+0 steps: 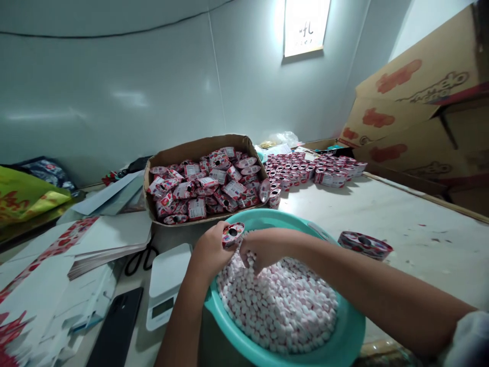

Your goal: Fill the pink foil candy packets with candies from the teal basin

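My left hand [211, 251] grips a small red-and-white printed packet [233, 234] with a round hole, held over the far rim of a teal basin [346, 346]. The basin is heaped with small pink and white candies [280, 300]. My right hand [263, 248] is cupped and closed over a pinch of those candies right beside the packet's opening. Both forearms reach in from the bottom edge of the view.
A cardboard tray [198, 149] full of similar packets sits behind the basin, with rows of more packets [313, 171] to its right. One loose packet [364, 244] lies right of the basin. A white scale [166, 285], scissors [142, 259], a black phone [116, 326] and flat printed sheets [57, 285] lie left. Cardboard boxes [420, 112] stand at right.
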Action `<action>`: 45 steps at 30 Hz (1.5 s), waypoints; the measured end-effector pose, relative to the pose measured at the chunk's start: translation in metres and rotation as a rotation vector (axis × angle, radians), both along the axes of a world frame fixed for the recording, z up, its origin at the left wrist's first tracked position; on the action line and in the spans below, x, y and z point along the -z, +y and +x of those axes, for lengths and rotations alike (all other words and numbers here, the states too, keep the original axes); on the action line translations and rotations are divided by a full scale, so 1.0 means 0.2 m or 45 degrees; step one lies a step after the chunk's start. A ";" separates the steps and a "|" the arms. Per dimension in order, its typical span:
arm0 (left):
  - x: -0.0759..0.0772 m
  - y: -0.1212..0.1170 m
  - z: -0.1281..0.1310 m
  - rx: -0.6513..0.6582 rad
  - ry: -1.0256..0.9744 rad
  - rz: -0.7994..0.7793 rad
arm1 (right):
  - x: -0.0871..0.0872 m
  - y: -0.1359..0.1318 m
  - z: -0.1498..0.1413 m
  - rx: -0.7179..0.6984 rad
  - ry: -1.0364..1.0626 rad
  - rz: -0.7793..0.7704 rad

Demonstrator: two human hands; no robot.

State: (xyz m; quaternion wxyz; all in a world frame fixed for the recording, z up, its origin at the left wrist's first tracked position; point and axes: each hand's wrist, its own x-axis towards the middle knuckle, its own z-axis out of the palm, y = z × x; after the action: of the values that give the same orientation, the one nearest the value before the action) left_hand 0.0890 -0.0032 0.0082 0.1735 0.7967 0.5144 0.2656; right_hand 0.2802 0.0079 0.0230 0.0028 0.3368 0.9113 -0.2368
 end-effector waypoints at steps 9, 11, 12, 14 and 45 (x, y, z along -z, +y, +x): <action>0.00 -0.01 -0.01 0.091 0.158 0.039 | -0.12 0.07 0.05 0.395 0.542 0.190; 0.00 -0.01 -0.01 0.087 0.201 0.056 | -0.08 0.07 0.03 0.386 0.527 0.181; 0.00 -0.01 -0.01 0.081 0.218 0.066 | -0.07 0.08 0.01 0.375 0.521 0.174; 0.01 -0.01 -0.02 0.079 0.244 0.083 | -0.05 0.07 0.00 0.375 0.529 0.171; 0.01 -0.01 -0.02 0.074 0.068 0.067 | -0.06 0.11 0.04 0.381 0.633 0.334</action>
State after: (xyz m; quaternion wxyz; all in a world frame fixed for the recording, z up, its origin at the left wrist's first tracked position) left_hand 0.0855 -0.0049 0.0065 0.1462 0.8225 0.4883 0.2526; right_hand 0.2874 0.0300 0.0342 -0.2983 0.3964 0.8472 -0.1900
